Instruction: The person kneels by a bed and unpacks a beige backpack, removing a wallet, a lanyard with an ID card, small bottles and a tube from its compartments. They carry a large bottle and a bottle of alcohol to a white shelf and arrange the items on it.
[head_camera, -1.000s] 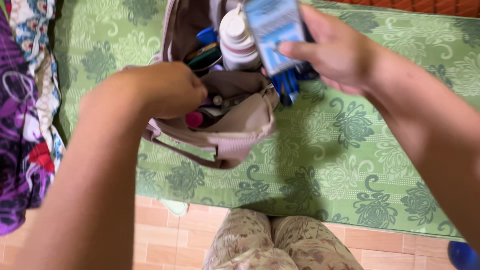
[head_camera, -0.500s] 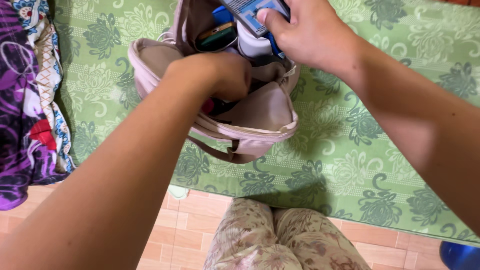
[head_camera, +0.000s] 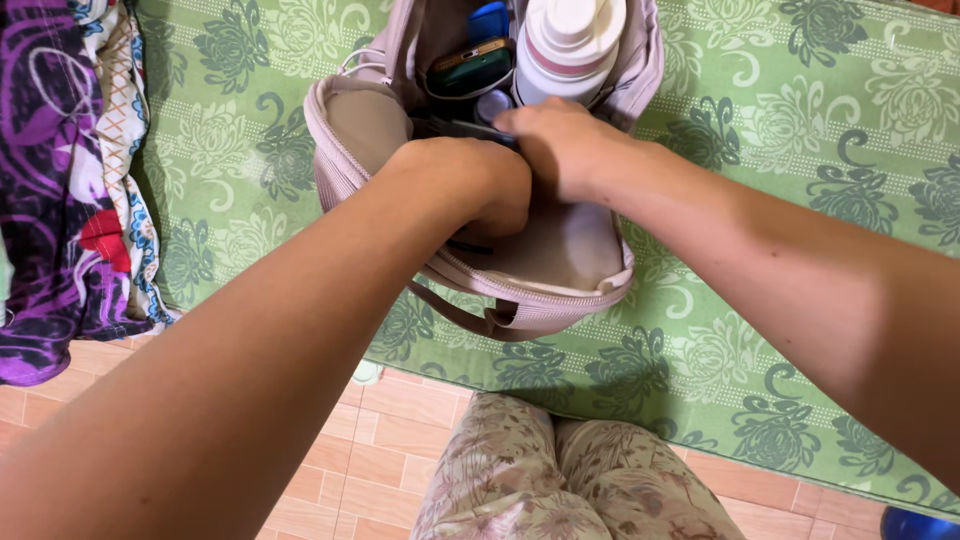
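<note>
Both hands are down in the open pale pink bag (head_camera: 560, 270), which lies on the green flowered mattress (head_camera: 800, 200). The left hand (head_camera: 478, 190) is curled into the bag's front pocket; the right hand (head_camera: 558, 150) presses in beside it. Their fingers are buried, so I cannot tell what they grip. At the bag's back stand a white bottle (head_camera: 568, 45) and a green case (head_camera: 468, 68).

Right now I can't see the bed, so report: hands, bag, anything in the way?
Both hands, left and right, inside the open beige bag, fingers hidden. Bag on green floral sheet. White bottle and dark green case crowd the opening.
</note>
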